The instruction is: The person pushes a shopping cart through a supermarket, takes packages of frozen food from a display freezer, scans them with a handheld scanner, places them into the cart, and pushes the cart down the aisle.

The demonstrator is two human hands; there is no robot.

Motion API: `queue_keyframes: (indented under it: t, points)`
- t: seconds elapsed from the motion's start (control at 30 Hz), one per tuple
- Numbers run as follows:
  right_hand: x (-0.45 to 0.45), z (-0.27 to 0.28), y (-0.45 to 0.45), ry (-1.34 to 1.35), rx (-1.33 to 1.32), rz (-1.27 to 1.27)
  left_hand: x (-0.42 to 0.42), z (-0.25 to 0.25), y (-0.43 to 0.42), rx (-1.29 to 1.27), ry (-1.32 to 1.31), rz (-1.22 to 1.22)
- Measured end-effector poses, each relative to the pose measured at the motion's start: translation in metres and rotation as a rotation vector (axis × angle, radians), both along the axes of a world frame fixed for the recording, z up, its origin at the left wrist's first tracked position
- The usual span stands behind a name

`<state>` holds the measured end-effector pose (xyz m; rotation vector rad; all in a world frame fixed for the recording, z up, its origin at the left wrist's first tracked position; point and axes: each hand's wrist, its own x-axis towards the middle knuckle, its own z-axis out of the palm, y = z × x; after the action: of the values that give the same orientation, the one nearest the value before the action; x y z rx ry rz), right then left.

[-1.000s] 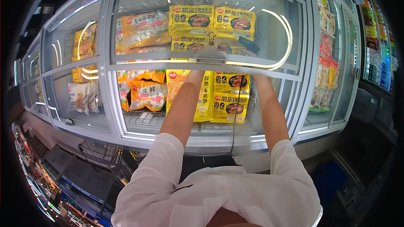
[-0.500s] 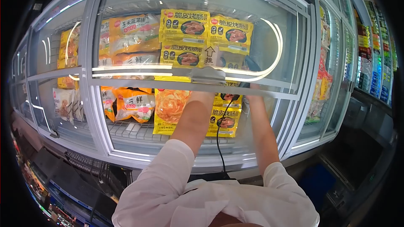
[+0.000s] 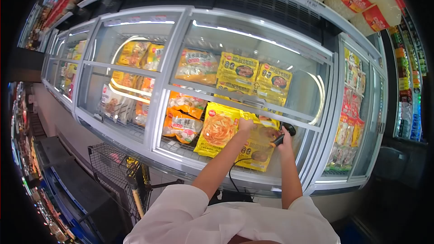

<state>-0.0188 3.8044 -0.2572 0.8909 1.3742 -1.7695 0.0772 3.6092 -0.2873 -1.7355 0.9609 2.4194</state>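
Note:
My left hand (image 3: 246, 124) is closed on the top corner of a large yellow food bag (image 3: 219, 129) printed with an orange picture, inside the freezer's open half. In my right hand (image 3: 285, 141), fingers wrap around a black corded barcode scanner (image 3: 288, 129) with an orange part at its lower side. Its black cord (image 3: 231, 171) runs down toward my body. Yellow sausage packs (image 3: 256, 156) lie below and between my hands, partly blurred. Left of the yellow bag are orange-and-white frozen food bags (image 3: 181, 125).
The sliding glass lid's frame (image 3: 226, 98) crosses just above my hands, with more sausage packs (image 3: 238, 70) behind the glass. A wire shopping cart (image 3: 113, 167) stands at lower left. Another glass-topped freezer (image 3: 357, 122) is on the right. Bagged goods (image 3: 346, 0) sit on a shelf above.
My view has tilted and pulled back, showing more of the aisle. Both hands, mostly hidden by the glass lid and its frame before, now show below the frame, with the scanner in plain sight.

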Motion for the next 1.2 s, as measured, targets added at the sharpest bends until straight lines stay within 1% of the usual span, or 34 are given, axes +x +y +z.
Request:
queue_keyframes:
  t: [0.03, 0.07, 0.13, 0.17, 0.2, 0.23, 0.27, 0.3, 0.37, 0.4, 0.47, 0.5, 0.57, 0.6, 0.63, 0.67, 0.7, 0.73, 0.77, 0.8, 0.83, 0.9, 0.97, 1.0, 1.03, 1.07, 1.1, 1.17, 1.2]
  points:
    - [0.004, -0.003, 0.005, -0.014, -0.062, -0.016, 0.011, 0.019, 0.006, -0.054, -0.158, 0.036]
    - [0.012, 0.015, -0.004, -0.012, -0.011, -0.046, 0.030, 0.036, 0.008, -0.092, -0.146, 0.057]
    - [0.024, 0.043, -0.008, 0.006, 0.156, 0.108, 0.066, 0.068, 0.015, -0.021, -0.027, 0.145]
    - [0.028, 0.025, 0.000, 0.029, 0.113, 0.162, 0.084, 0.088, 0.013, -0.045, 0.007, 0.085]
    - [0.027, 0.001, 0.011, 0.012, 0.143, 0.251, 0.102, 0.106, 0.012, -0.069, 0.042, 0.026]
    - [0.039, 0.037, -0.001, -0.063, 0.109, 0.276, 0.122, 0.099, 0.019, -0.082, 0.076, 0.074]
    - [0.050, 0.050, -0.005, -0.034, 0.030, 0.333, 0.136, 0.094, 0.019, -0.088, 0.112, 0.122]
    - [0.060, 0.062, -0.005, -0.006, -0.040, 0.390, 0.147, 0.117, 0.014, -0.106, 0.135, 0.140]
    - [0.084, 0.104, -0.012, 0.055, -0.068, 0.479, 0.187, 0.183, 0.015, -0.025, 0.358, 0.222]
    - [0.092, 0.107, -0.014, 0.061, -0.153, 0.544, 0.203, 0.202, 0.015, -0.029, 0.384, 0.234]
    - [0.109, 0.130, -0.018, 0.093, -0.088, 0.611, 0.237, 0.233, 0.015, -0.044, 0.335, 0.260]
    - [0.127, 0.163, -0.024, 0.113, -0.042, 0.658, 0.257, 0.253, 0.018, -0.045, 0.350, 0.268]
    - [0.166, 0.219, -0.037, 0.166, -0.074, 0.705, 0.298, 0.288, 0.023, -0.064, 0.484, 0.346]
    - [0.198, 0.275, -0.045, 0.142, -0.151, 0.739, 0.320, 0.295, 0.025, -0.065, 0.540, 0.321]
    - [0.207, 0.264, -0.042, 0.170, -0.288, 0.764, 0.344, 0.309, 0.029, -0.058, 0.544, 0.341]
    - [0.230, 0.287, -0.042, 0.163, -0.258, 0.764, 0.370, 0.328, 0.034, -0.093, 0.595, 0.357]
    - [0.258, 0.322, -0.049, 0.158, -0.232, 0.765, 0.395, 0.338, 0.041, -0.134, 0.645, 0.373]
    - [0.287, 0.352, -0.054, 0.183, -0.142, 0.758, 0.420, 0.337, 0.049, -0.211, 0.655, 0.384]
    - [0.299, 0.339, -0.054, 0.182, -0.248, 0.720, 0.447, 0.342, 0.057, -0.212, 0.654, 0.402]
    - [0.317, 0.338, -0.052, 0.219, -0.267, 0.772, 0.474, 0.350, 0.065, -0.288, 0.672, 0.413]
    - [0.340, 0.345, -0.054, 0.255, -0.286, 0.820, 0.502, 0.356, 0.072, -0.363, 0.688, 0.420]
    - [0.394, 0.359, -0.059, 0.331, -0.419, 0.920, 0.556, 0.358, 0.087, -0.397, 0.649, 0.435]
    - [0.449, 0.376, -0.061, 0.320, -0.420, 0.924, 0.602, 0.362, 0.104, -0.589, 0.584, 0.535]
    - [0.473, 0.376, -0.063, 0.324, -0.434, 0.911, 0.624, 0.363, 0.111, -0.590, 0.581, 0.547]
    - [0.493, 0.375, -0.063, 0.324, -0.446, 0.903, 0.645, 0.363, 0.120, -0.592, 0.549, 0.610]
    - [0.508, 0.364, -0.064, 0.313, -0.499, 0.932, 0.665, 0.362, 0.129, -0.593, 0.515, 0.680]
    - [0.525, 0.366, -0.066, 0.304, -0.492, 0.963, 0.685, 0.360, 0.136, -0.589, 0.506, 0.712]
    - [0.559, 0.370, -0.069, 0.364, -0.436, 1.021, 0.725, 0.351, 0.152, -0.690, 0.619, 0.637]
    - [0.570, 0.373, -0.072, 0.413, -0.460, 1.110, 0.744, 0.341, 0.158, -0.513, 0.798, 0.703]
